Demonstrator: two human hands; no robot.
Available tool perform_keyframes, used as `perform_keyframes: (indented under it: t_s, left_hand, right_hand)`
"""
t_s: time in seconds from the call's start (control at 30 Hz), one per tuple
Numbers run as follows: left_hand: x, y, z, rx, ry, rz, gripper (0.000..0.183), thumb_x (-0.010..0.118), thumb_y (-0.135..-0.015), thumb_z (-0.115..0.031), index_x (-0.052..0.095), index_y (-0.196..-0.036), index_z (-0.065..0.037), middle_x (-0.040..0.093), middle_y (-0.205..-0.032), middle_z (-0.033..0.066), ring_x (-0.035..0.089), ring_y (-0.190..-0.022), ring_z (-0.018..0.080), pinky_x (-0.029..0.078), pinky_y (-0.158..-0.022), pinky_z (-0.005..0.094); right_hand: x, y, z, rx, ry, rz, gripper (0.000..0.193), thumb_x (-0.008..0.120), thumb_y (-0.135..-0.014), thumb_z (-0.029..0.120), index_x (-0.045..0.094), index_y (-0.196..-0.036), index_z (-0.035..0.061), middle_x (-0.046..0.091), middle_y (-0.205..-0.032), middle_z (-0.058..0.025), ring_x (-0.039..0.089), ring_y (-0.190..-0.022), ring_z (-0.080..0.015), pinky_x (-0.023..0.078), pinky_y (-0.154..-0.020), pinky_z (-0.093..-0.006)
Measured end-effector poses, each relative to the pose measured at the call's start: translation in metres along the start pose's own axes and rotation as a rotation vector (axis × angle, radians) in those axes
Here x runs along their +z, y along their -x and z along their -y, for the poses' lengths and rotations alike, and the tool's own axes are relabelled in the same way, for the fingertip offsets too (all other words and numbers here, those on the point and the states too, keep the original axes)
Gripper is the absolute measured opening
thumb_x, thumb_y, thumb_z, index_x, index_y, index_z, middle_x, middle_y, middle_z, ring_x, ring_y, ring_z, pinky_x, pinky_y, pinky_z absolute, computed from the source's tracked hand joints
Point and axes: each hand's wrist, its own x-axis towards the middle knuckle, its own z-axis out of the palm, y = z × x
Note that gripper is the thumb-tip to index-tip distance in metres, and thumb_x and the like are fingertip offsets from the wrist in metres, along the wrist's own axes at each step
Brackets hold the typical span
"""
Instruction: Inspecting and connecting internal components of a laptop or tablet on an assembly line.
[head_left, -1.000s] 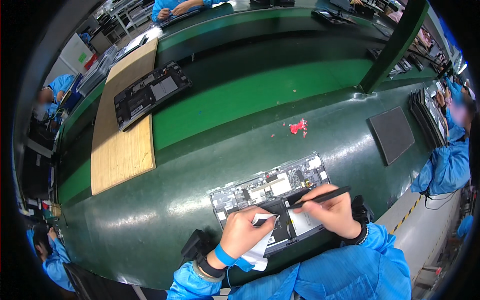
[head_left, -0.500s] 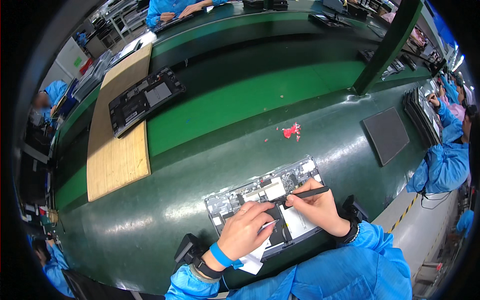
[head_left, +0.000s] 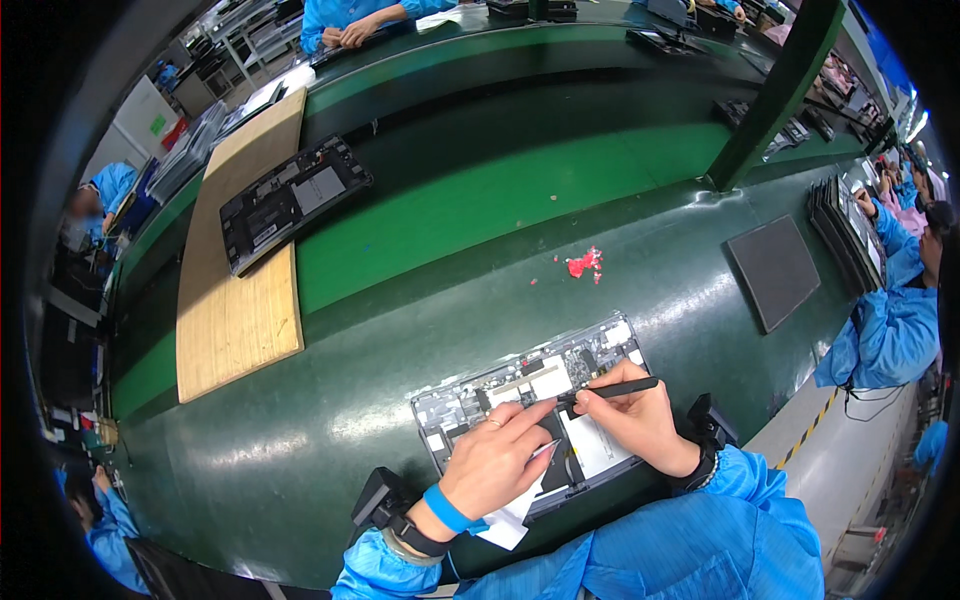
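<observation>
An opened laptop base (head_left: 465, 400) lies in front of me with its circuit board and inner parts bare. My right hand (head_left: 635, 415) pinches a slim black pen-like tool (head_left: 632, 387), its tip low over the middle of the laptop. The index finger of my left hand (head_left: 495, 455) stretches to that tip and seems to press there. Within the curled fingers of this hand sits a thin pointed tool (head_left: 545, 449), only its pale tip showing. A white sheet (head_left: 508, 525) hangs out beneath the left hand, over the laptop's near edge. My hands hide what lies under them.
Beyond the laptop are red scraps (head_left: 582, 264). A dark flat panel (head_left: 773, 272) and a stack of laptop parts (head_left: 845, 232) are to the right. At left, another opened laptop base (head_left: 290, 205) rests on a wooden board (head_left: 240, 335). A green post (head_left: 775, 95) rises at back right.
My left index finger has straightened and moved slightly right, toward the black tool's tip. The right hand has barely moved. Across the bench, a person's hands have come closer together.
</observation>
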Motion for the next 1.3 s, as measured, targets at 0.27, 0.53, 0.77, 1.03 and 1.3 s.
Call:
perform_keyframes:
  t_s: [0.27, 0.53, 0.77, 1.03, 1.3]
  left_hand:
    - [-0.004, -0.008, -0.005, 0.006, -0.072, 0.08, 0.008, 0.064, -0.07, -0.012, 0.06, -0.076, -0.008, 0.06, -0.109, 0.0039, 0.054, -0.091, 0.0238, 0.049, -0.067, 0.0303]
    - [0.003, -0.003, -0.014, -0.538, 0.754, -0.039, 0.017, 0.068, -0.077, -0.013, 0.065, -0.089, -0.001, 0.065, -0.079, 0.0042, 0.058, -0.074, 0.0083, 0.046, -0.068, 0.0222]
    - [0.007, -0.002, -0.012, -0.567, 0.734, -0.041, 0.015, 0.069, -0.076, -0.013, 0.066, -0.084, -0.001, 0.066, -0.075, 0.0047, 0.058, -0.069, 0.0071, 0.046, -0.063, 0.021]
    - [0.007, -0.001, -0.012, -0.561, 0.724, -0.03, 0.016, 0.069, -0.076, -0.014, 0.066, -0.084, -0.001, 0.066, -0.075, 0.0054, 0.059, -0.069, 0.0075, 0.046, -0.062, 0.0214]
    - [0.006, -0.001, -0.013, -0.562, 0.711, -0.03, 0.015, 0.068, -0.076, -0.014, 0.066, -0.084, -0.001, 0.066, -0.074, 0.0054, 0.059, -0.069, 0.0075, 0.046, -0.061, 0.0216]
  right_hand:
    - [-0.017, 0.01, 0.013, -0.117, -0.293, 0.013, 0.015, 0.052, -0.085, -0.001, 0.043, -0.097, -0.0046, 0.057, -0.093, -0.016, 0.063, -0.083, -0.0224, 0.054, -0.071, -0.0293]
    - [-0.018, 0.021, 0.02, -0.086, -0.333, 0.26, 0.021, 0.05, -0.085, -0.003, 0.043, -0.104, -0.0063, 0.055, -0.102, -0.0182, 0.06, -0.094, -0.0267, 0.053, -0.078, -0.0307]
    - [-0.026, 0.012, 0.019, -0.071, -0.23, 0.281, 0.019, 0.057, -0.082, 0.0, 0.05, -0.1, -0.0055, 0.057, -0.099, -0.0137, 0.061, -0.09, -0.0188, 0.051, -0.073, -0.0264]
    - [-0.026, 0.01, 0.021, -0.014, -0.189, 0.323, 0.02, 0.059, -0.081, 0.0, 0.053, -0.099, -0.0057, 0.057, -0.096, -0.0118, 0.061, -0.089, -0.0182, 0.051, -0.074, -0.0265]
    - [-0.022, 0.011, 0.018, 0.013, -0.242, 0.32, 0.019, 0.059, -0.08, -0.002, 0.053, -0.098, -0.0054, 0.058, -0.092, -0.0109, 0.061, -0.089, -0.0188, 0.051, -0.075, -0.0266]
